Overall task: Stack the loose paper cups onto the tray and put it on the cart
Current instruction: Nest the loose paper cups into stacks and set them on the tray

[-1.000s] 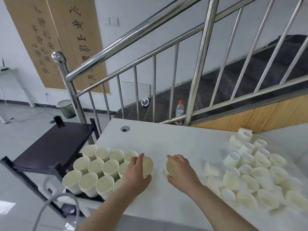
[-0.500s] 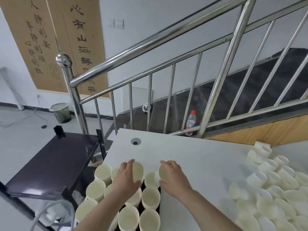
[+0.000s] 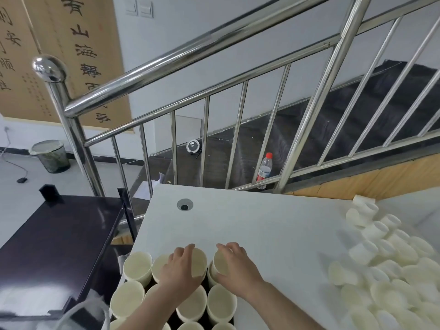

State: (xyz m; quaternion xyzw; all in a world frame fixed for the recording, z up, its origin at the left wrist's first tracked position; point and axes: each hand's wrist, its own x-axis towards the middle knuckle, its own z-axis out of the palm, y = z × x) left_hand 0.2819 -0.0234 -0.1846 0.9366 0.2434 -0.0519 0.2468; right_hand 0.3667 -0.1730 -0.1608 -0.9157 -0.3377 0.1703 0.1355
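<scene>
A: Where are the hands seen?
B: The left hand [image 3: 182, 270] is curled round a cup [image 3: 198, 262] over the tray [image 3: 204, 285]; the right hand [image 3: 234, 270] is clamped on another cup [image 3: 220, 263] beside it.

A: Where is the tray placed?
B: At the near left of the table [image 3: 262, 225], packed with upright cups [image 3: 137, 265]; loose cups [image 3: 390, 265] are heaped at the right; the cart [image 3: 54, 236] is seen at the left.

Both forearms bare, no sleeves or jewellery.

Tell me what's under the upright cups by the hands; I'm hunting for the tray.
Dark patches of tray show between the upright cups; its outline is covered.
</scene>
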